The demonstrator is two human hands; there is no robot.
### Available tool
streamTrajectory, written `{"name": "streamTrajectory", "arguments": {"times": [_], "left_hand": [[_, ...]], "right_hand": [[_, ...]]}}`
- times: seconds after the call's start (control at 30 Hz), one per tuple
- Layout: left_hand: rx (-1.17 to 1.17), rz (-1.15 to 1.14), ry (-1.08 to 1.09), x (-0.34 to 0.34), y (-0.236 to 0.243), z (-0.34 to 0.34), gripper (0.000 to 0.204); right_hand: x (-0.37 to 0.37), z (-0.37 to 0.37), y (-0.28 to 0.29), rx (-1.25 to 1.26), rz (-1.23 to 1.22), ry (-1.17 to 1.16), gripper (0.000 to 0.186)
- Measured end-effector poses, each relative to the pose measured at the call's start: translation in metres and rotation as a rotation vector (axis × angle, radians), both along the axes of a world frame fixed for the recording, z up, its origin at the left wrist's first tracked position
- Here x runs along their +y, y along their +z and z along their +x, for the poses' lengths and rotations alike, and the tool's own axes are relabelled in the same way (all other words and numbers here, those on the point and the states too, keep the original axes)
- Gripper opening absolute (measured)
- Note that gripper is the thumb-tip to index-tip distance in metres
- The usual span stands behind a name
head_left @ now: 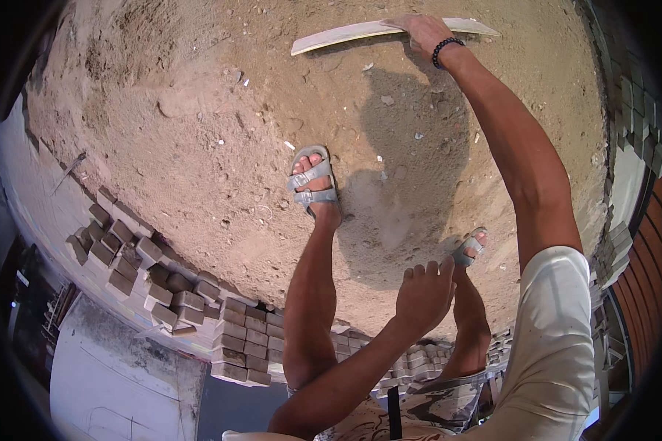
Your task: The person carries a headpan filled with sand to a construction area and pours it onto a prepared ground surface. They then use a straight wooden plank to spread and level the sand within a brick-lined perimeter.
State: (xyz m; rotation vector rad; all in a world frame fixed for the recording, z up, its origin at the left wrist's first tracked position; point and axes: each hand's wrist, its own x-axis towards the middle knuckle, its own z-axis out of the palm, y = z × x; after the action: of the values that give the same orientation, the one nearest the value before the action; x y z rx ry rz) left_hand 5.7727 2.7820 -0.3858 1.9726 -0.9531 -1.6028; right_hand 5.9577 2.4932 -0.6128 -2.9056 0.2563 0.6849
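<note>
Stacked grey blocks (244,345), slatted reddish-brown panel (647,257) at right

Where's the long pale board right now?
In the head view, the long pale board is at the top, right of centre, over the sandy ground, held by the right hand.

The left of two head-worn fisheye cameras is looking steeply down past the person's near arms (522,154) and legs (309,316) onto the sandy ground (184,132), while its wide lens is curving the ground's left and right edges.
</note>
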Motion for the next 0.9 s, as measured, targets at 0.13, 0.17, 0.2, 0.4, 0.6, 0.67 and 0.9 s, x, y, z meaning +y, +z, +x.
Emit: {"name": "streamTrajectory", "arguments": {"times": [0.13,0.17,0.2,0.4,0.6,0.67,0.9], "left_hand": [[0.061,0.037,-0.026,0.002,0.001,-0.032,0.048],[0.068,0.051,-0.052,0.004,0.002,-0.042,0.048],[0.074,0.049,-0.084,0.002,0.001,-0.047,0.048],[0.105,0.018,-0.048,-0.003,-0.002,-0.057,0.047],[0.154,0.025,-0.074,-0.001,0.001,-0.055,0.047],[0.150,0.061,-0.158,-0.007,0.000,-0.052,0.046],[0.524,-0.119,0.438,0.037,-0.027,-0.088,0.042]], "right_hand": [[0.016,-0.109,-0.003,-0.104,0.164,0.065,0.053],[0.013,-0.125,0.009,0.007,0.207,0.067,0.048],[0.005,-0.144,0.019,0.086,0.207,0.099,0.048],[-0.007,-0.260,0.054,0.289,0.218,-0.007,0.043],[0.026,-0.182,0.104,-0.256,0.531,-0.797,0.035],[0.062,-0.132,0.072,-0.442,0.573,-0.827,0.031],[0.178,0.000,-0.010,-0.250,0.681,-1.094,0.031]]}}
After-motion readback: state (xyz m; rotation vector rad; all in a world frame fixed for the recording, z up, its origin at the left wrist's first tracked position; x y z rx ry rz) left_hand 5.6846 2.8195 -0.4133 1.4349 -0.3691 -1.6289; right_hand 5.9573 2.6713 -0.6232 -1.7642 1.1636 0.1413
